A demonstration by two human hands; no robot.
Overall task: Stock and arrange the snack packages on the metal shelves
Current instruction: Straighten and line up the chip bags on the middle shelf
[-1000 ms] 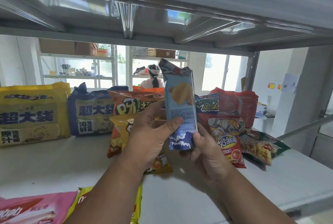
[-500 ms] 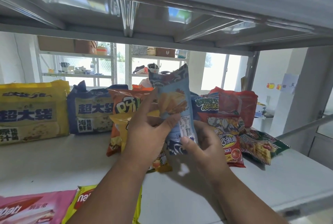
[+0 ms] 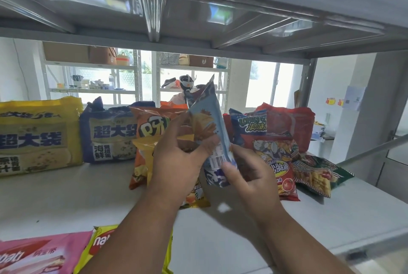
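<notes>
A light blue chip bag (image 3: 209, 119) is held upright over the white metal shelf (image 3: 66, 196), its top leaning right. My left hand (image 3: 176, 163) grips its left side with the thumb across the front. My right hand (image 3: 249, 176) pinches its lower right edge near the barcode. Behind it stand an orange bag (image 3: 152, 125) and a yellow bag (image 3: 143, 152), partly hidden by my left hand.
A yellow pack (image 3: 37, 137) and a dark blue pack (image 3: 108, 134) stand at the back left. Blue (image 3: 249, 123), red (image 3: 291, 125), red chip (image 3: 276, 159) and green (image 3: 320, 172) bags crowd the right. Pink (image 3: 37, 254) and yellow (image 3: 99, 245) wafer packs lie at the front left. The upper shelf (image 3: 198, 8) hangs low overhead.
The blue bag has turned in my hands and its top now leans right. My right hand has slid up from under the bag's bottom to pinch near the barcode.
</notes>
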